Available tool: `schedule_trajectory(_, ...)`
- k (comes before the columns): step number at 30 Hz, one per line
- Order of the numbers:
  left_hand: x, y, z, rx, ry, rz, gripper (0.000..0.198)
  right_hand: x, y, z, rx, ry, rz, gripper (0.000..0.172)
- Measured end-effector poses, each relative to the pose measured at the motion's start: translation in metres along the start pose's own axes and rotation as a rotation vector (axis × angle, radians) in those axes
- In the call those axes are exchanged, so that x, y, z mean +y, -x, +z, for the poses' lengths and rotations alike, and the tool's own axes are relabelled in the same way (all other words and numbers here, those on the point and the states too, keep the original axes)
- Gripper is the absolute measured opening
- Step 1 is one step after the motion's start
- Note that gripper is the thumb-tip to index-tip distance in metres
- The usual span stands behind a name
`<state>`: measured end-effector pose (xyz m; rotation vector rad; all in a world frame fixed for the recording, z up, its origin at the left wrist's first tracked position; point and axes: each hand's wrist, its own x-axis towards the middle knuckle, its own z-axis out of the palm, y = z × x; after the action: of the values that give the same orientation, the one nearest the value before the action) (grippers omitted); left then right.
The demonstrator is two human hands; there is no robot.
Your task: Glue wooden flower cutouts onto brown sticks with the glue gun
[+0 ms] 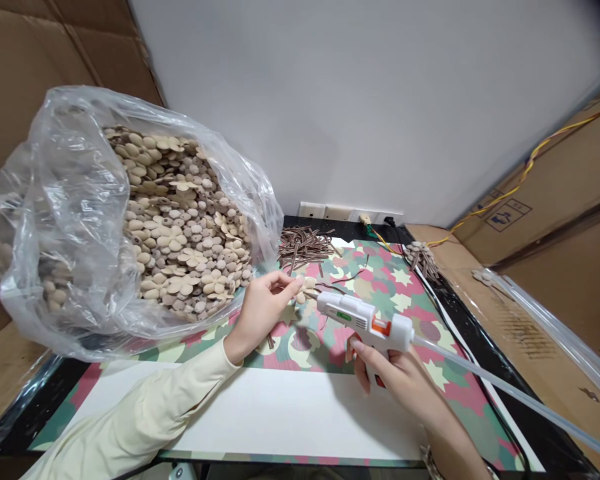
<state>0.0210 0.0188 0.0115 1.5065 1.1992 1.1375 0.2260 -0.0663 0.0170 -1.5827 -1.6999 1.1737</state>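
Observation:
My right hand (380, 363) is wrapped round the handle of a white hot glue gun (355, 313), with a finger at its red trigger. A long clear glue stick (505, 380) runs out of the gun's back end toward the lower right. Between the thumb and fingers of my left hand (267, 300) is a small beige flower (307, 289) with rounded petals. The gun's nozzle points at the flower and is very close to it; whether they touch I cannot tell. Behind them lies a pile of thin brown strips (305, 245).
A large clear plastic bag (80, 200) full of beige flowers stands at the left. On the right, finished-looking stemmed flowers (421, 257) and spare glue sticks (560, 333) lie on cardboard. Sockets (337, 212) with plugged-in cords line the wall. White paper (260, 413) covers the table's front.

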Motion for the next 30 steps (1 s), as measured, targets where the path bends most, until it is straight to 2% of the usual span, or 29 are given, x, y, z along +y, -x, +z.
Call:
schedule_trajectory(11, -0.0018, -0.0027, 0.0015, 0.027, 0.015, -0.024, 0.028, 0.0035, -0.0009, 0.0008, -0.009, 0.056, 0.026, 0.056)
schedule_trajectory(30, -0.0035, -0.0043, 0.0007, 0.013, 0.201, -0.178, 0.028, 0.0076, -0.0002, 0.0016, 0.029, 0.089, 0.005, 0.052)
